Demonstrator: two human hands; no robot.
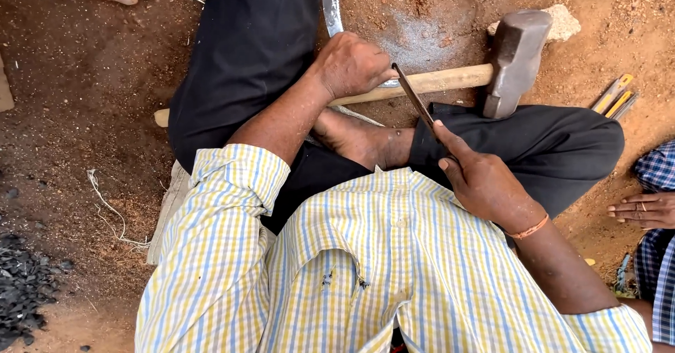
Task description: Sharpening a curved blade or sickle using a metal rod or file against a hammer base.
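Gripping a curved steel blade (pixel 330 5) in left fingers (pixel 351 65), right fingers (pixel 478 177) closed on flat rusty file (pixel 413 96).

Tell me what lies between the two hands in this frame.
In the head view, a thin dark file spans from the right hand up to the left hand, crossing the hammer's wooden handle.

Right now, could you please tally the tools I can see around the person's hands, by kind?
Sledgehammer: 1
Flat file, held in the right hand: 1
Curved metal blade, under the left hand: 1
Yellow-handled tools on the ground: at least 2, partly hidden
Total: at least 5
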